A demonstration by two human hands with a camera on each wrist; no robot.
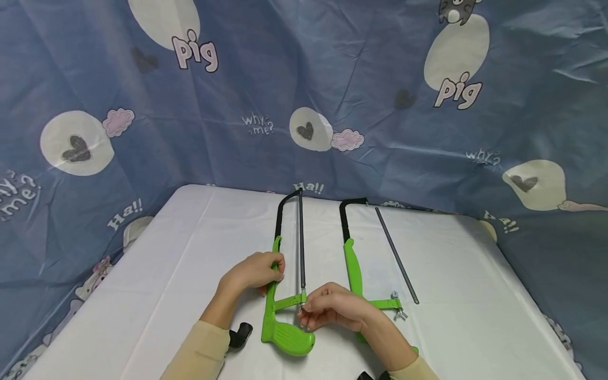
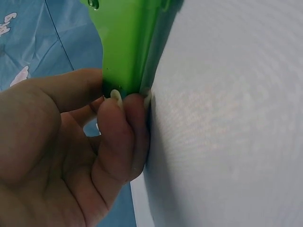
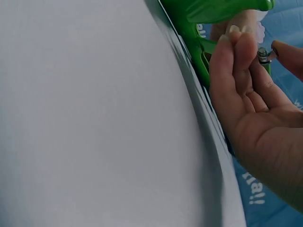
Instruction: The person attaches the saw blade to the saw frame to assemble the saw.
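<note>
Hacksaw (image 1: pixel 285 295): flat on table (image 1: pixel 157 274), long axis near-far, handle near.
Left hand (image 1: pixel 256 272): grips green frame.
Right hand (image 1: pixel 332 306): pinches blade-end nut (image 3: pixel 263 54).

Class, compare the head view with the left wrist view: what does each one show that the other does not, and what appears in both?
Only the head view shows the right hand pinching the small fitting at the blade's lower end, a second hacksaw, a loose blade and the white table. Only the left wrist view shows, close up, the fingertips pressed against the green frame's edge. Both show the left hand gripping the near hacksaw.
</note>
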